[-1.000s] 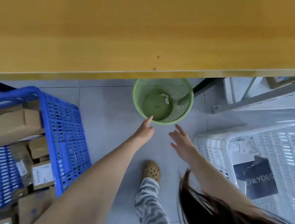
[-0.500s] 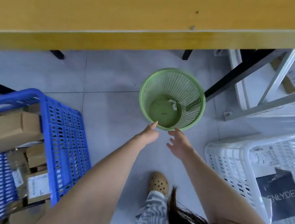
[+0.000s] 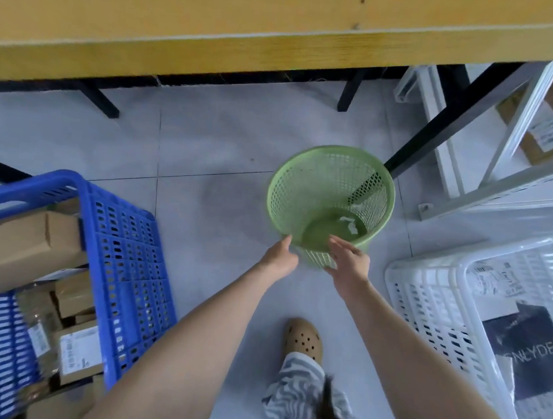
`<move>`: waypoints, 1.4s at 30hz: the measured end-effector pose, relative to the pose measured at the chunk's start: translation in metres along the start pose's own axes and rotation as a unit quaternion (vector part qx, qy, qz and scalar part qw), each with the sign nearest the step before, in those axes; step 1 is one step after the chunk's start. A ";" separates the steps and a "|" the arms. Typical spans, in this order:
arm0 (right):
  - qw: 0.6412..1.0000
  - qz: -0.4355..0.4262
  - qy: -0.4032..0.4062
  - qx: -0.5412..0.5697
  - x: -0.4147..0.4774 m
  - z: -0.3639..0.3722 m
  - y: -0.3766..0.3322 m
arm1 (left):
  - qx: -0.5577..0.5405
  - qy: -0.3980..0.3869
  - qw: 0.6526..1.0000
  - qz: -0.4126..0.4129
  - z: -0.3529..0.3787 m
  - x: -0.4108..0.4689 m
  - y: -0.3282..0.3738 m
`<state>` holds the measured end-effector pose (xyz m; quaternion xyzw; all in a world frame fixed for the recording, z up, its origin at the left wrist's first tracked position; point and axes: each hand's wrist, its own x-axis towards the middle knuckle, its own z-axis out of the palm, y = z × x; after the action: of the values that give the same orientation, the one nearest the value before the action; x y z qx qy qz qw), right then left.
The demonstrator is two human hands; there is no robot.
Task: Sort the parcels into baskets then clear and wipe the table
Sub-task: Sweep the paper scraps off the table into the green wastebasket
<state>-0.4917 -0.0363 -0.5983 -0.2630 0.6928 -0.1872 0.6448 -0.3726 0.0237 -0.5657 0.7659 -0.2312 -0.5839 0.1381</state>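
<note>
So, your left fingers (image 3: 285, 243) are stretched out, loosely together, with the tips at the near rim of the green bin (image 3: 271, 192). Motion blur hides whether they touch it. Your right fingers (image 3: 339, 245) are straight and slightly spread, reaching over that same rim from the other side. Neither your left hand (image 3: 279, 259) nor your right hand (image 3: 352, 266) has closed on anything.

The bin stands on the floor between the two hands, near a black table leg (image 3: 442, 130). It looks tipped toward you, and a few paper scraps (image 3: 349, 223) lie at the bottom.

Farther out, the blue basket (image 3: 123, 262) on your left holds cardboard parcels (image 3: 14, 246). The white basket (image 3: 430, 268) on your right holds flat mailers, one of them a black bag (image 3: 530, 348). The strip of wooden table (image 3: 218, 20) in view carries nothing.

Judging from this, sorting is done or nearly so, and you are in the clearing stage, about to take hold of the bin. Wiping the table looks still to come, since no cloth is in view, and most of the tabletop lies outside the picture.
</note>
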 end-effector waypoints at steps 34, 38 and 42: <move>0.959 -0.245 -0.029 -0.142 -0.570 -0.140 -0.054 | -0.278 0.042 0.954 0.108 -0.148 -0.526 -0.056; 0.959 -0.240 -0.058 -0.142 -0.588 -0.147 -0.060 | -0.263 0.013 0.958 0.111 -0.157 -0.546 -0.060; 0.955 -0.249 -0.075 -0.140 -0.591 -0.143 -0.091 | -0.259 0.005 0.959 0.114 -0.174 -0.559 -0.039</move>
<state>-0.6041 0.2387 -0.0604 -0.5284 0.5742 -0.2227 0.5844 -0.3164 0.3356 -0.0713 0.6756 -0.1574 -0.6001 0.3982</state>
